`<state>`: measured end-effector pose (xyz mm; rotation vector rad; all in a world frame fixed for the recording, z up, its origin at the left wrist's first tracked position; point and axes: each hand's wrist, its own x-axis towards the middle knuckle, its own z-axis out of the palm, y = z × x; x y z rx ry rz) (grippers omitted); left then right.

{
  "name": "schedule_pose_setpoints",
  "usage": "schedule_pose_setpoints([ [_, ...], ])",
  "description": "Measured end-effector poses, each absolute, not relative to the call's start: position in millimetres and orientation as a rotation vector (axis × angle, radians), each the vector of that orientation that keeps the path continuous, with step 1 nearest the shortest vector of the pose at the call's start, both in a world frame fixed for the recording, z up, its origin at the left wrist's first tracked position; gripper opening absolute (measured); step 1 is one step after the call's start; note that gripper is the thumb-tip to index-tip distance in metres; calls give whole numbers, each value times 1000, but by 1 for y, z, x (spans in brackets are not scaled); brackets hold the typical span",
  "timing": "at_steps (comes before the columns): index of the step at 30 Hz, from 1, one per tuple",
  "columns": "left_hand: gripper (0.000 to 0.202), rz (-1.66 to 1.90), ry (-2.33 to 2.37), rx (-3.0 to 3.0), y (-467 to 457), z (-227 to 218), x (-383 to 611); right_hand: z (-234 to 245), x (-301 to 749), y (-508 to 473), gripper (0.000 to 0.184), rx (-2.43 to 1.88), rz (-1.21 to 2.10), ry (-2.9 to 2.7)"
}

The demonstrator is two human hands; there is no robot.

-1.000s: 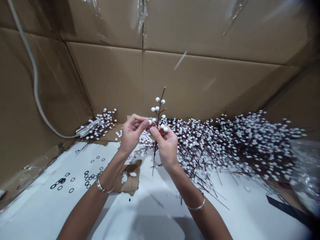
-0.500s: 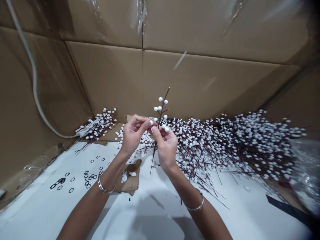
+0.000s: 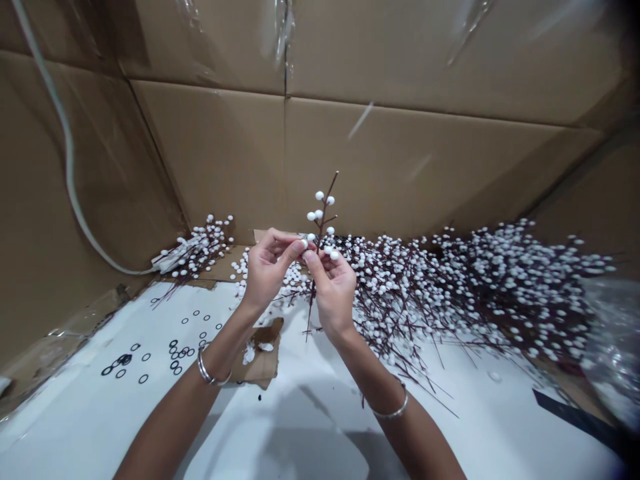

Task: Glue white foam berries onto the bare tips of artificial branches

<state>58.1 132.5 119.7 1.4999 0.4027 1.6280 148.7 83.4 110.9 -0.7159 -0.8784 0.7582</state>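
Craft workshop, cardboard walls (image 3: 400, 167) beyond the hands (image 3: 300, 283), artificial berry stems (image 3: 475, 293) heaped right, black rings (image 3: 173, 353) on a white counter (image 3: 310, 413) left

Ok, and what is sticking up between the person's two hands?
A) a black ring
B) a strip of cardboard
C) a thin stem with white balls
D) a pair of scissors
C: a thin dark stem with white balls on it rises between the left hand and the right hand.
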Motion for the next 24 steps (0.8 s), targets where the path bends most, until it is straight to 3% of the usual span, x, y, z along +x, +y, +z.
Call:
schedule_pose_setpoints([
  [4, 23, 1562, 422, 1548, 134, 125, 51, 114, 154, 84, 16, -718, 828, -925],
  [10, 48, 1269, 418, 1683, 138, 135, 30, 121, 169, 90, 19, -722, 926, -882],
  [17, 17, 571, 371, 2057, 135, 135, 23, 129, 185, 93, 23, -714, 1009, -830],
  [24, 12, 639, 336, 1758, 130, 127, 43, 138, 191, 86, 23, -708, 1058, -920],
])
